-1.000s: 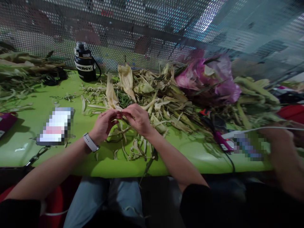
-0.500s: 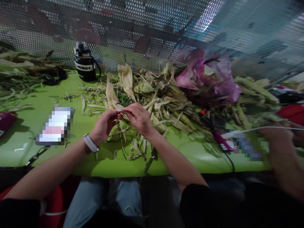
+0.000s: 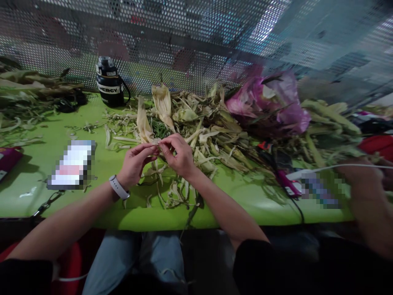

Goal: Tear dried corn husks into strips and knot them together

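My left hand (image 3: pixel 135 163) and my right hand (image 3: pixel 178 155) meet fingertip to fingertip over the green table (image 3: pixel 113 211). Both pinch at the same spot, where a tiny pale bit shows; it is too small to name. A white band (image 3: pixel 119 187) circles my left wrist. Just beyond my fingers stand two folded pieces of dry corn husk, one pale (image 3: pixel 143 119) and one more yellow (image 3: pixel 162 104), beside a small clump of green strands (image 3: pixel 159 128). Thin husk strips (image 3: pixel 176 192) lie scattered below my hands.
Behind and to the right spreads a heap of husks (image 3: pixel 211 119), with a pink plastic bag (image 3: pixel 270 96) past it. A black bottle (image 3: pixel 109 84) stands against the perforated metal screen (image 3: pixel 184 32). At left lies a phone (image 3: pixel 70 164). Another person's arm (image 3: pixel 367 196) reaches in at right.
My fingertips stay together at nearly the same place. The left fingers have straightened slightly and the right hand has shifted a little left. Other things look unchanged.
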Demonstrator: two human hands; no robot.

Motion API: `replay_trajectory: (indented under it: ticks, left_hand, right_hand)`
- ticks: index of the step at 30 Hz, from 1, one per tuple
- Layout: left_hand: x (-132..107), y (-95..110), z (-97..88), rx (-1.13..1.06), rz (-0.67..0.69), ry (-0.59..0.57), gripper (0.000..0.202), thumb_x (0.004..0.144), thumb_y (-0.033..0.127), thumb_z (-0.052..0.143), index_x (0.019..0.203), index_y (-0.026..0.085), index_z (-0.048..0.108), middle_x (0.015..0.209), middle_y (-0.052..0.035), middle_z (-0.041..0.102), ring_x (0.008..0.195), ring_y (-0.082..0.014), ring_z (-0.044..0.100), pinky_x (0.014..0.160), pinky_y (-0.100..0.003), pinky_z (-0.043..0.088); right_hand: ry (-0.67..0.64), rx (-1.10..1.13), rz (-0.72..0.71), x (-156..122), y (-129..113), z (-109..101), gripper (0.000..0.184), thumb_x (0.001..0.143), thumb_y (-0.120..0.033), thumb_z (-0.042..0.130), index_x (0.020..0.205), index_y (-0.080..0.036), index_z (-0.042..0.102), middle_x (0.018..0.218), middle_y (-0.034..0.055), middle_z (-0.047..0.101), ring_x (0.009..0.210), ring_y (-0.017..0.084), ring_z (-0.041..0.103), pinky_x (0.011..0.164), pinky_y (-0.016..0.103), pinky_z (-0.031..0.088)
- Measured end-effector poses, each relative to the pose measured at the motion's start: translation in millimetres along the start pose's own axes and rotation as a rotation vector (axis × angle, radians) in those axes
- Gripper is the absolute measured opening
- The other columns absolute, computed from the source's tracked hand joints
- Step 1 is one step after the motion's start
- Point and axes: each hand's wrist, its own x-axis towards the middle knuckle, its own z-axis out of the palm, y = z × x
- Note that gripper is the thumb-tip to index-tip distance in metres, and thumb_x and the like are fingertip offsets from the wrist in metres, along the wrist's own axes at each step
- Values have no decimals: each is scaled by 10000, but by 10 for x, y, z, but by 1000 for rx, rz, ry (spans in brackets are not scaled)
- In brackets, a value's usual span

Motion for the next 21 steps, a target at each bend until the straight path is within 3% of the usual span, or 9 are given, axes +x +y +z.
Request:
replay_trajectory:
  ticks: [7,14,21]
  left_hand:
    - [-9,-8,2,108,65,16,214,624,315,853,749,159,776,748,-44,740,724,-136,682,704,-263,547]
    - [34,-16,-25,128,125,37,184,647,303,836,750,164,775,743,-35,733,705,-122,660,724,-267,539]
    - [42,-10,-19,110,125,52,175,653,304,835,747,172,770,740,-27,729,719,-118,658,766,-271,534]
  right_hand:
    - [24,0,85,-31,-12,31,88,937,-295,549,947,-211,571,858,26,626,692,116,576,652,253,492]
    - [-18,-91,-95,-29,24,21,136,912,-257,560,1035,-221,607,939,77,654,820,177,628,704,304,536]
    - [-29,-140,-99,-35,64,36,147,949,-275,530,1034,-232,642,932,73,673,877,190,640,797,326,537]
